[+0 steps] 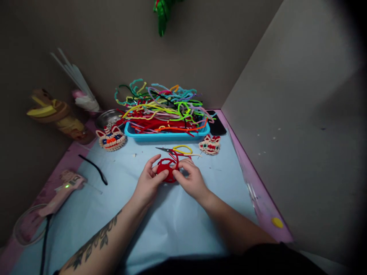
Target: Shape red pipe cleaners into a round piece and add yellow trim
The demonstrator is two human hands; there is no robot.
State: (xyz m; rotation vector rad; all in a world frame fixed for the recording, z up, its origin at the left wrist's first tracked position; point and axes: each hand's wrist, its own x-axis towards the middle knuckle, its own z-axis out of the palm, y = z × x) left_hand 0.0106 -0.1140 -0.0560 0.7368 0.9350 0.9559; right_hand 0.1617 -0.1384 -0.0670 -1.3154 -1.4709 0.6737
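Between both hands is a small round red craft piece [165,172] with a loop of red pipe cleaner rising from its top. My left hand [150,177] grips its left side, thumb pressed on the front. My right hand [190,177] pinches the right side, where the red strand stands up. Just beyond the fingers lie yellow-handled scissors [182,148], blades pointing left. Two small lion-head figures made of pipe cleaner sit on the table: one with blue and orange [111,138] to the left, one in cream and red [210,145] to the right.
A blue tray [168,136] heaped with colourful pipe cleaners stands at the back. Beside it are a metal bowl [107,116] and a black phone [218,126]. A pink glue gun [64,193] with a cord lies at left, near a brown-yellow container [67,122]. Walls border the back and right.
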